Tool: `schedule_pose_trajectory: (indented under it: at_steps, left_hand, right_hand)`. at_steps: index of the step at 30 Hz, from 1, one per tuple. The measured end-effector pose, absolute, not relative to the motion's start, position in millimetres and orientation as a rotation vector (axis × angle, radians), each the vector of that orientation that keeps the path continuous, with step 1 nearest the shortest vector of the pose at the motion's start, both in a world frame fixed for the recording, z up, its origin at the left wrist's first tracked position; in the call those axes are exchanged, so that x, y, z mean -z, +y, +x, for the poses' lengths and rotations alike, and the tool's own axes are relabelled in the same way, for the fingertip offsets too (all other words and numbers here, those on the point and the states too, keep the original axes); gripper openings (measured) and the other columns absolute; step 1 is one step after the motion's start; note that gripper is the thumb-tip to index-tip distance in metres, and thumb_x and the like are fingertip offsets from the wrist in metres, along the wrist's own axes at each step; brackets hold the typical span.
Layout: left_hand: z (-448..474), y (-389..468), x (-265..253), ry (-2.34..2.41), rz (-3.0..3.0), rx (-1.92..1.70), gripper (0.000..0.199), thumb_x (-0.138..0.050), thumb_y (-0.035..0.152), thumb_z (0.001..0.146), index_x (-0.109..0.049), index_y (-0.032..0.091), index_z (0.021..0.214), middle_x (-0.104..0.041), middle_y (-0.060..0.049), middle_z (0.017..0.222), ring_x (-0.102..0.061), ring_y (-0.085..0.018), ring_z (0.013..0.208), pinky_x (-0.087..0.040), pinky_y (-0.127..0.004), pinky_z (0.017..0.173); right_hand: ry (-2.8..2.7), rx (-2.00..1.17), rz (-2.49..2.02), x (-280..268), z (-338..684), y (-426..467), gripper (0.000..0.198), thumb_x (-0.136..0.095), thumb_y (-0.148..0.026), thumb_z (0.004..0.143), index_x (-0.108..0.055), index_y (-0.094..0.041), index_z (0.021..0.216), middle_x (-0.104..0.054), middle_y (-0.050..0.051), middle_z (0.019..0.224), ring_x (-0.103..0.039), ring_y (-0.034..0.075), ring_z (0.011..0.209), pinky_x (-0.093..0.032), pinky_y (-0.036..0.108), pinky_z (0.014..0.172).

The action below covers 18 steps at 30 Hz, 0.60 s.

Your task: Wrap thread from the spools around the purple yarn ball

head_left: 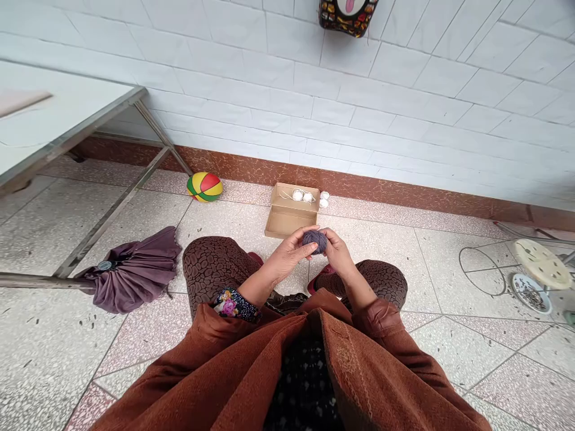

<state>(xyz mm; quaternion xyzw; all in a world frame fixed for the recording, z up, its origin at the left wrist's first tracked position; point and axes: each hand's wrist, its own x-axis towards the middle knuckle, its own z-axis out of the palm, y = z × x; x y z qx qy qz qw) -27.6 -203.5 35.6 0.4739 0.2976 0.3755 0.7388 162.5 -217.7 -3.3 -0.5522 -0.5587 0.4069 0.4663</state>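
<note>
Between my two hands, over my lap, is a small ball of dark purple-grey yarn (315,241). My left hand (293,246) grips it from the left, its thumb across the front. From the right, the fingers of my right hand (336,249) close against the ball's side. Just beyond my hands an open cardboard box (282,221) stands on the floor. White yarn balls (302,196) rest in its raised lid part, with a loose strand showing. More white balls (324,199) sit beside the box's right side.
A yellow, red and green ball (205,187) lies near the wall. A folded purple umbrella (135,269) is on the floor beside a metal-framed table (90,129). At right are a stool (542,263) and a plate of small bits (532,293). A patterned bag (348,18) hangs on the wall.
</note>
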Motion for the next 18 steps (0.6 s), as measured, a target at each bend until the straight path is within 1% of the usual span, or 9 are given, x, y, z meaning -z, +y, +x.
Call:
schedule_pose_trajectory:
  at_steps: [3, 7, 10, 13, 15, 18]
  left_hand:
    - [-27, -201, -34, 0.640, 0.933, -0.804, 0.061, -0.093, 0.043, 0.079, -0.074, 0.023, 0.134, -0.072, -0.010, 0.126, -0.065, -0.020, 0.101, -0.048, -0.029, 0.079]
    - [-27, -197, -35, 0.605, 0.842, -0.810, 0.057, -0.092, 0.040, 0.078, -0.075, 0.020, 0.129, -0.074, -0.011, 0.125, -0.064, -0.017, 0.092, -0.049, -0.031, 0.080]
    - [-28, -194, -35, 0.548, 0.786, -0.792, 0.055, -0.091, 0.042, 0.078, -0.075, 0.018, 0.124, -0.075, -0.010, 0.113, -0.064, -0.016, 0.085, -0.049, -0.032, 0.078]
    - [-29, -193, -35, 0.541, 0.746, -0.771, 0.053, -0.092, 0.044, 0.076, -0.076, 0.018, 0.120, -0.075, -0.008, 0.106, -0.064, -0.016, 0.081, -0.048, -0.030, 0.075]
    - [-30, -194, -36, 0.562, 0.746, -0.760, 0.053, -0.092, 0.043, 0.076, -0.077, 0.018, 0.120, -0.075, -0.008, 0.109, -0.064, -0.015, 0.082, -0.047, -0.029, 0.074]
    - [-30, -200, -37, 0.592, 0.778, -0.735, 0.055, -0.092, 0.041, 0.076, -0.077, 0.021, 0.125, -0.073, -0.008, 0.117, -0.063, -0.015, 0.088, -0.046, -0.028, 0.074]
  right_hand:
    - [-1.309, -1.053, -1.385, 13, 158, -223, 0.030, -0.063, -0.053, 0.100, -0.065, -0.025, 0.092, -0.053, -0.005, 0.069, -0.050, 0.015, 0.059, -0.049, 0.028, 0.060]
    - [-1.332, -1.034, -1.390, 24, 152, -226, 0.034, -0.065, -0.056, 0.098, -0.063, -0.025, 0.086, -0.057, -0.003, 0.073, -0.053, 0.014, 0.059, -0.051, 0.029, 0.057]
    - [-1.398, -1.011, -1.365, 30, 148, -229, 0.036, -0.063, -0.058, 0.098, -0.064, -0.025, 0.085, -0.059, -0.001, 0.078, -0.055, 0.015, 0.061, -0.050, 0.029, 0.057]
    - [-1.429, -0.914, -1.375, 25, 155, -229, 0.037, -0.062, -0.060, 0.098, -0.066, -0.026, 0.086, -0.062, 0.001, 0.081, -0.057, 0.018, 0.068, -0.052, 0.031, 0.062]
    - [-1.413, -0.851, -1.388, 13, 167, -226, 0.039, -0.061, -0.061, 0.100, -0.069, -0.025, 0.089, -0.063, 0.002, 0.079, -0.059, 0.020, 0.074, -0.054, 0.032, 0.068]
    - [-1.436, -0.820, -1.378, -13, 186, -215, 0.043, -0.056, -0.062, 0.107, -0.074, -0.024, 0.099, -0.062, 0.002, 0.077, -0.061, 0.021, 0.077, -0.053, 0.033, 0.070]
